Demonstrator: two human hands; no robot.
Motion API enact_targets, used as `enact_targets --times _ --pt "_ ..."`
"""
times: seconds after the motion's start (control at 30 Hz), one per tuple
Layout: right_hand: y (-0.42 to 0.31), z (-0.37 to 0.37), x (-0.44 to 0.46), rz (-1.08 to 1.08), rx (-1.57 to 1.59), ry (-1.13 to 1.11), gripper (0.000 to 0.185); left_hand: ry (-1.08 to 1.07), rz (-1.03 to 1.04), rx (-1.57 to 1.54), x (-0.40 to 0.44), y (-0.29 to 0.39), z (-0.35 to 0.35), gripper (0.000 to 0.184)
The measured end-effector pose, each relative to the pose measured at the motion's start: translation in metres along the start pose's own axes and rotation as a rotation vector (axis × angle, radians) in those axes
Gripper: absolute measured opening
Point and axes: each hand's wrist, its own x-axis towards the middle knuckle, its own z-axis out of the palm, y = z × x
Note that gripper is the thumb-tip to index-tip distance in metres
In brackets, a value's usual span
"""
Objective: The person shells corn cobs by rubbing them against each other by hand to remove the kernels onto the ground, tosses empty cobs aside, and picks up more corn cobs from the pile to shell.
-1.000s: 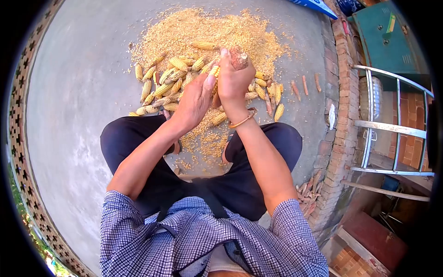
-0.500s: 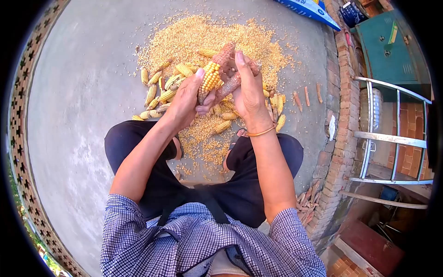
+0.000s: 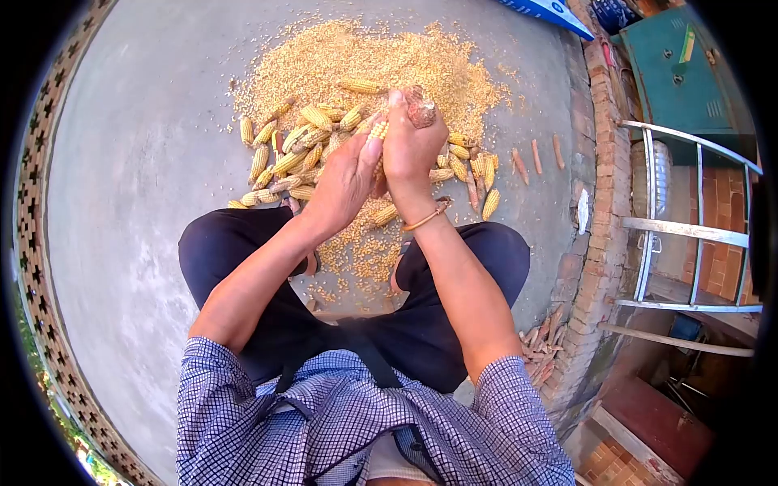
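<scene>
My left hand (image 3: 344, 178) is wrapped round a partly shelled yellow corn ear (image 3: 379, 132), most of which the fingers hide. Pressed against it, my right hand (image 3: 412, 150) is closed on a bare reddish cob (image 3: 421, 112), whose end sticks out above the fingers. Just beyond both hands spreads a heap of loose kernels (image 3: 324, 61). Several unshelled ears (image 3: 288, 162) lie to the left of the hands, and more ears (image 3: 483, 168) lie to the right. Loose kernels (image 3: 356, 255) also cover the floor between my feet.
A few bare cobs (image 3: 536, 155) lie on the grey floor (image 3: 138, 162) at the right. A pile of cobs (image 3: 543, 344) sits beside the brick edging (image 3: 602, 202). Past it stand a metal rack (image 3: 689, 229) and a green cabinet (image 3: 677, 73). A blue bag (image 3: 551, 12) is at the top.
Half a second ago the hands were apart, with the ear and cob showing between them. Now they are pressed together again, and the ear is mostly covered.
</scene>
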Motion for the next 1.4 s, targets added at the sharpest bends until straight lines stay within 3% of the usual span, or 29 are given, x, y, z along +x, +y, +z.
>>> enact_targets --times 0.17,0.27,0.3,0.4,0.5,0.57,0.6,0.67,0.8,0.83,0.97,1.03,1.13,1.17,1.2,1.27,1.3,1.4 --pt "-0.007 -0.005 0.010 0.172 0.240 -0.218 0.020 -0.031 -0.191 -0.448 -0.002 0.016 -0.015 0.042" --pt "-0.020 -0.011 0.006 0.330 0.410 -0.358 0.019 -0.033 -0.254 -0.534 0.002 0.006 -0.020 0.039" --pt "-0.020 -0.011 0.005 0.360 0.461 -0.402 0.018 -0.034 -0.200 -0.480 0.004 0.004 -0.021 0.039" --pt "-0.018 -0.008 -0.004 0.343 0.472 -0.422 0.020 0.201 0.177 0.316 0.010 -0.011 -0.017 0.040" --pt "-0.015 0.001 -0.010 0.291 0.349 -0.236 0.019 0.122 0.116 0.286 0.006 -0.001 0.000 0.036" --pt "-0.014 -0.001 -0.010 0.380 0.269 -0.180 0.023 0.091 0.085 0.320 0.005 -0.011 0.006 0.040" --pt "-0.015 -0.003 -0.008 0.418 0.225 -0.154 0.026 0.090 0.101 0.269 0.008 -0.018 0.007 0.041" --pt "0.023 0.001 0.002 0.147 0.056 -0.078 0.028 0.082 0.127 0.164 0.013 -0.029 0.007 0.042" --pt "0.013 -0.001 0.006 0.065 -0.044 -0.075 0.023 0.082 0.131 -0.197 0.008 -0.027 0.009 0.042" --pt "0.000 -0.002 0.007 0.065 -0.051 -0.072 0.022 -0.028 -0.172 -0.351 -0.002 0.007 -0.001 0.038" --pt "-0.004 -0.006 0.013 0.024 -0.033 -0.149 0.022 -0.151 -0.247 -0.605 -0.002 0.010 -0.011 0.039" --pt "-0.005 -0.005 0.014 0.186 0.177 -0.192 0.022 -0.201 -0.265 -0.711 0.000 0.011 -0.021 0.040" --pt "-0.022 -0.008 0.007 0.309 0.391 -0.329 0.023 -0.120 -0.220 -0.678 0.002 0.008 -0.022 0.040" --pt "-0.017 -0.007 0.003 0.294 0.412 -0.349 0.025 -0.036 -0.242 -0.499 0.005 -0.001 -0.021 0.040" --pt "-0.015 -0.006 0.000 0.276 0.434 -0.367 0.027 -0.003 -0.134 -0.312 0.006 -0.006 -0.018 0.039" --pt "-0.018 -0.002 -0.005 0.264 0.345 -0.284 0.022 0.062 0.083 0.063 0.009 -0.014 -0.010 0.040" --pt "-0.016 -0.002 -0.004 0.271 0.289 -0.238 0.020 0.051 0.062 0.166 0.006 -0.004 -0.007 0.041" --pt "-0.017 -0.002 -0.003 0.278 0.164 -0.119 0.018 0.088 0.098 0.153 0.002 -0.009 0.007 0.043"
